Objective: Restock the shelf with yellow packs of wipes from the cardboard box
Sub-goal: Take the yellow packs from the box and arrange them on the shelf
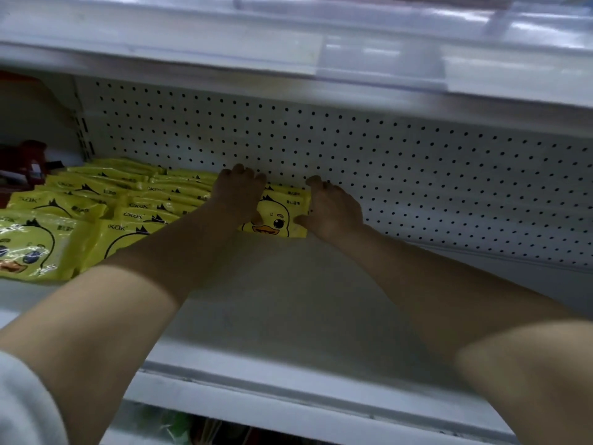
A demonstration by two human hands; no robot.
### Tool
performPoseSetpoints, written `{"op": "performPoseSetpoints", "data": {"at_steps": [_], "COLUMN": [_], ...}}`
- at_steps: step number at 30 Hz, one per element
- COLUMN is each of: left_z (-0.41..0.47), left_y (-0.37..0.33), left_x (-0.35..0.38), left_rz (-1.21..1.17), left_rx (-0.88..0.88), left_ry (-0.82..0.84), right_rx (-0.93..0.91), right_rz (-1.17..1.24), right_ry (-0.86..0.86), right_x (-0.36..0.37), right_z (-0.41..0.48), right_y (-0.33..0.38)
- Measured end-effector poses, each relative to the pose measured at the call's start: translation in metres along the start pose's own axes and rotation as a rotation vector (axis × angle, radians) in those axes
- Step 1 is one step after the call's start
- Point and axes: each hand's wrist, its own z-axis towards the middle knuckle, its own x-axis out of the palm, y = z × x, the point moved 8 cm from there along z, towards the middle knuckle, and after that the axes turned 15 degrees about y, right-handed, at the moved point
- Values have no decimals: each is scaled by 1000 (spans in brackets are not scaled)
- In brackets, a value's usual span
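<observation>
1. White shelf (pixel 288 300): bare deck across the centre and right. Its perforated back panel (pixel 401 155) runs the full width. The upper shelf (pixel 224 53) overhead is blurred.
2. Left arm (pixel 144 268) and right arm (pixel 449 284): both bare and stretched forward, reaching to the back of the shelf. The left arm crosses in front of the stocked rows.
3. Stocked yellow packs (pixel 96 200): overlapping rows fill the left part of the shelf. The frame edge cuts off the nearest one, and the left arm covers part of the rows.
4. Held yellow pack (pixel 279 220): lies flat at the rear of the shelf, close to the back panel and just right of the rows. The duck face shows between the hands.
5. Left hand (pixel 240 194): palm down on the pack's left end, thumb on its face. The fingers curl over the far edge, gripping it; that end is hidden.
6. Right hand (pixel 333 210): thumb on the pack's right edge, fingers curled at the far side, gripping. The fingertips are hard to make out.
7. Grey sleeve (pixel 22 403): lower left corner, cut off.
8. Dark red items (pixel 29 162): far left, blurred and not identifiable.
</observation>
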Motion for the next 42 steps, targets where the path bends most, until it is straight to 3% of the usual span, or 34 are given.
{"op": "performPoseSetpoints", "data": {"at_steps": [10, 13, 16, 28, 42], "left_z": [-83, -124, -168, -361, -500], "left_y": [-31, -41, -53, -70, -23], "left_x": [-18, -20, -23, 20, 94], "left_rz": [-336, -403, -347, -364, -313], "left_rx": [83, 57, -11, -213, -403], "left_ry": [-4, 61, 153, 269, 431], "right_rx": [-2, -62, -104, -284, -535], "right_rz": [-10, -14, -11, 40, -49], "right_ry": [84, 115, 176, 312, 479], "right_x": [-37, -42, -46, -29, 54], "right_z": [-75, -111, -149, -301, -377], "right_y": [-8, -2, 5, 70, 180]}}
